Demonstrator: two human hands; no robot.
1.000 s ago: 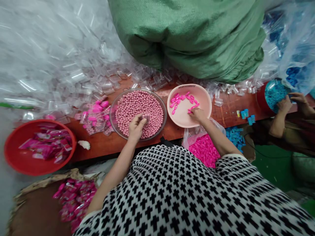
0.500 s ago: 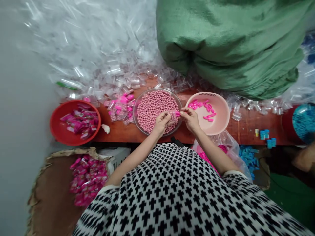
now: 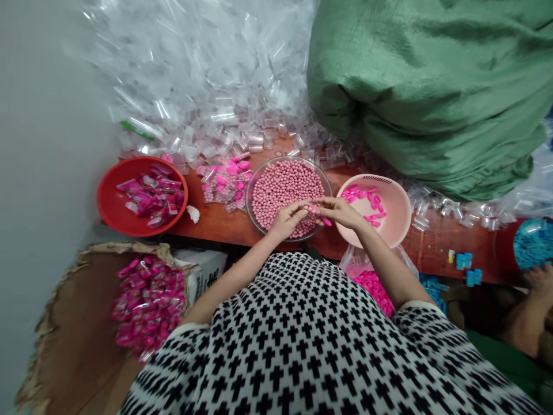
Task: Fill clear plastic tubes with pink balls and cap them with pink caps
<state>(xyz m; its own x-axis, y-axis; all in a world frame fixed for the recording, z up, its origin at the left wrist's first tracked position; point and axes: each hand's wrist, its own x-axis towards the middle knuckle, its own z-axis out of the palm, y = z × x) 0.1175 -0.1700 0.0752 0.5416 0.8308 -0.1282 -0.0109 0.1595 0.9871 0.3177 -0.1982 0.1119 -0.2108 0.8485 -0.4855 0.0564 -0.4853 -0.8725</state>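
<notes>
Over the near right rim of a metal bowl (image 3: 249, 210) of round pink beads (image 3: 285, 190), my two hands meet at the fingertips. My left hand (image 3: 287, 222) is closed in a pinch on a small clear plastic tube with pink in it, mostly covered by the fingers. My right hand (image 3: 341, 211) is closed too, its fingertips at the tube's end; a bright pink plastic piece (image 3: 326, 221) sticks out below them. To the right, a pale pink basket (image 3: 395, 222) holds several similar pink pieces (image 3: 375, 202). Filled clear tubes with pink ends (image 3: 227, 181) lie left of the bowl.
A red basin (image 3: 114, 216) of pink packets stands left, above a cardboard box (image 3: 78, 311) with more. Clear tubes (image 3: 224, 115) heap at the back beside a green sack (image 3: 415, 98). Another person's hand (image 3: 540, 282) is at far right, near blue pieces (image 3: 536, 242).
The view has shifted, so the table things sit further right. My right hand has closed in over my left fingers, and a pink piece now shows below its fingertips.
</notes>
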